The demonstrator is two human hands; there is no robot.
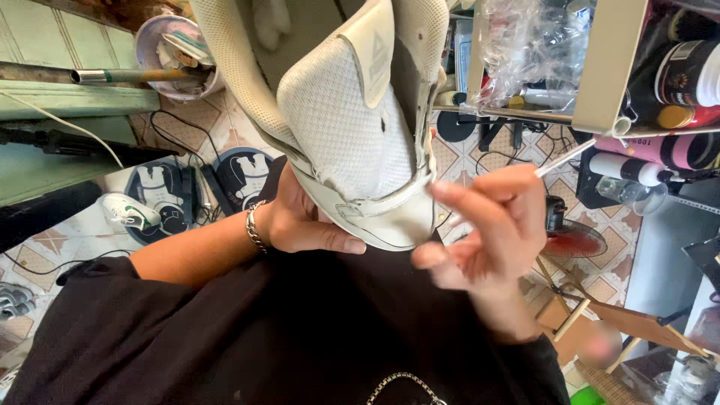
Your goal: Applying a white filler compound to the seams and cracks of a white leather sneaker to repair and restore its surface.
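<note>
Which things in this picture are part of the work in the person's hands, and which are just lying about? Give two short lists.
In hand:
white shoe, gripped by the left hand
thin white stick, pinched in the right hand

Lying about:
small white and green shoe on the floor
red fan
bucket of odds and ends
bottles on the shelf

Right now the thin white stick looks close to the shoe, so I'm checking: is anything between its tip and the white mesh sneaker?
Nothing visible: the thin white stick in the right hand reaches the white mesh sneaker unobstructed.
</note>
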